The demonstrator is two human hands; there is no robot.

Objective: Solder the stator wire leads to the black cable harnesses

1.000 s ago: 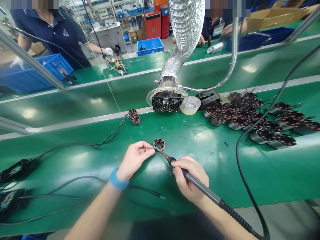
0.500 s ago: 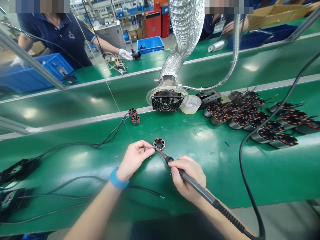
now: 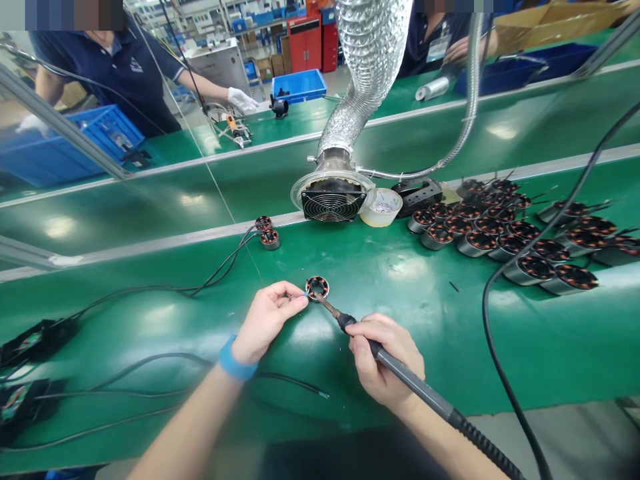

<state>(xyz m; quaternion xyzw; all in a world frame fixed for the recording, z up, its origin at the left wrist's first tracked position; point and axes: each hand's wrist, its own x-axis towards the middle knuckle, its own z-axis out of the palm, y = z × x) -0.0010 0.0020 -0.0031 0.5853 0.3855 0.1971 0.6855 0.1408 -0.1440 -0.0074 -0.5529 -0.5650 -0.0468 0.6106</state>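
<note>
A ring-shaped motor stator [image 3: 317, 288] with copper windings lies on the green bench in front of me. My left hand [image 3: 273, 312] pinches a thin blue wire [image 3: 305, 293] at the stator's left edge, fingers closed. In my right hand [image 3: 387, 357] is a soldering iron [image 3: 417, 385], gripped like a pen. Its tip reaches the near rim of the stator; whether it touches the wire I cannot tell. Beyond my left hand stand two stators [image 3: 270, 239] with black cables attached.
Many stators [image 3: 477, 243] stand at the right, near the iron's cord [image 3: 493, 333]. A fume-extractor fan [image 3: 334, 202] and a round tub [image 3: 383, 208] sit at the back. Cables and black housings [image 3: 33, 343] lie left. Two co-workers are across the bench, near a blue bin [image 3: 299, 87].
The iron's tip has shifted slightly right, away from my left fingertips. My left hand stays nearly still. Across the bench, a co-worker's gloved hand has set down a black part and drawn back.
</note>
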